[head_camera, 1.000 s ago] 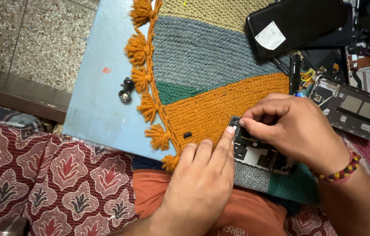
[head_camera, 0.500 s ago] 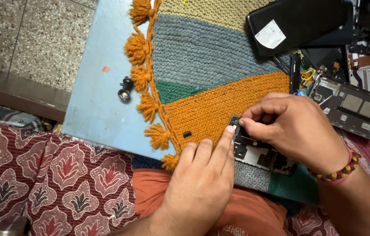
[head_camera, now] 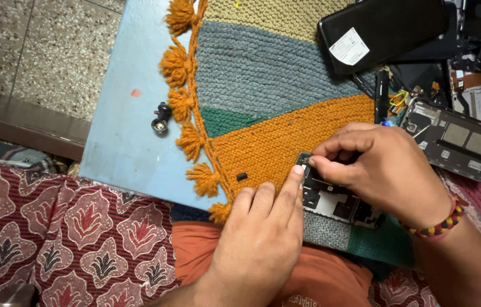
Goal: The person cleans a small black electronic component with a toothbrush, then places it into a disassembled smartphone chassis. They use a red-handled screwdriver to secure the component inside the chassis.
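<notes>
A pale blue worktop (head_camera: pixel 132 142) carries everything here, set above a speckled stone floor (head_camera: pixel 41 45). Directly on its bare left part lies a small black knob-like piece (head_camera: pixel 161 118), with a tiny red mark just above it. A knitted mat (head_camera: pixel 274 85) in tan, grey, green and orange bands, edged with orange tassels, covers the rest of the worktop. Whether the cluttered parts at the right edge rest on the mat or the board is hard to tell.
</notes>
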